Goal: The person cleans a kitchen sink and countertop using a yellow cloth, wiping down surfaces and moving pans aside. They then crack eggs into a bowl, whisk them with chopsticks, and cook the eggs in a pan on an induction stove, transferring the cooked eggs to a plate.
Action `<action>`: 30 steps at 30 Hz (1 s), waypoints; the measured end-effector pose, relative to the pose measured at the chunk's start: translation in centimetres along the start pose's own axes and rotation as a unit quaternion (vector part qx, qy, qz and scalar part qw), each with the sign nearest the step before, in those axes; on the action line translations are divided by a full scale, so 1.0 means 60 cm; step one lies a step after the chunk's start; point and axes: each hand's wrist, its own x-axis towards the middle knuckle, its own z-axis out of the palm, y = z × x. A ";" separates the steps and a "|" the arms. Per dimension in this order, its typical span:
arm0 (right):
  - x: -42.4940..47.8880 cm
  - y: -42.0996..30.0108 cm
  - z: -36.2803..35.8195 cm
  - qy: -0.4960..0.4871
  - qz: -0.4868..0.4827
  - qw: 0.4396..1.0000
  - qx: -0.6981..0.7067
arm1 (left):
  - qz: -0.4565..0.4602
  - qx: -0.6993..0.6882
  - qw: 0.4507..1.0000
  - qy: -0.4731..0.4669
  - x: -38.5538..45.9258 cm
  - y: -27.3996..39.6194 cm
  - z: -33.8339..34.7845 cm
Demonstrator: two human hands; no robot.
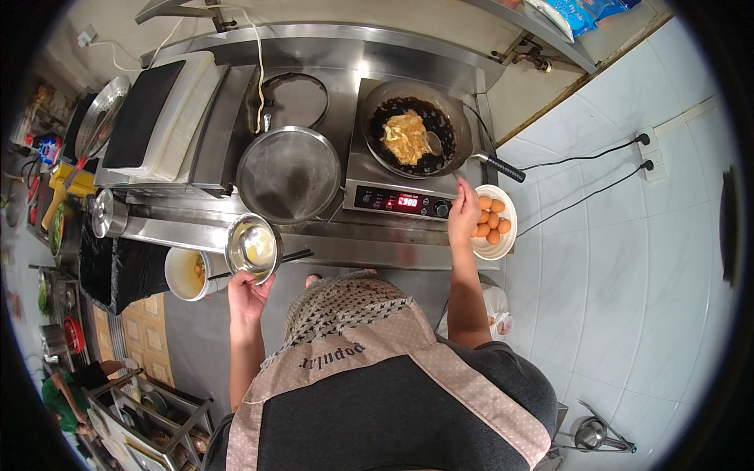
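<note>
My left hand [250,299] grips a stainless steel bowl [235,238] by its near side, tilted, with a little egg residue inside. Dark chopsticks [297,255] stick out on both sides beneath the bowl; what bears them is hidden. In my right hand [465,209] is the handle of a metal ladle [433,143]. Its head sits in the wok [389,93], at the right edge of a golden fried egg mass [404,138] lying in dark oil. The wok stands on an induction cooker [353,182] with a lit red display. Beside my right wrist, a white bowl [510,221] holds several brown eggs [493,236].
A round mesh strainer [288,173] lies left of the cooker. Below the counter's front edge are a white bucket [171,277] and a black-lined bin [121,271]. The wok's black handle [506,169] juts right, near wall cables [580,159]. Another person [65,400] is at lower left.
</note>
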 end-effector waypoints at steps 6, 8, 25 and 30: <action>-0.001 0.007 -0.001 0.002 -0.001 1.000 -0.015 | 0.003 -0.005 1.000 -0.012 -0.001 0.000 0.005; -0.001 0.008 -0.002 0.000 0.002 1.000 -0.014 | 0.003 -0.005 1.000 -0.012 0.000 0.000 0.004; 0.039 -0.007 0.005 0.018 0.272 0.956 0.112 | 0.010 0.002 1.000 0.003 0.000 0.000 0.003; 0.037 0.056 0.049 0.051 0.299 0.932 0.199 | 0.007 0.002 1.000 0.002 0.001 0.001 0.004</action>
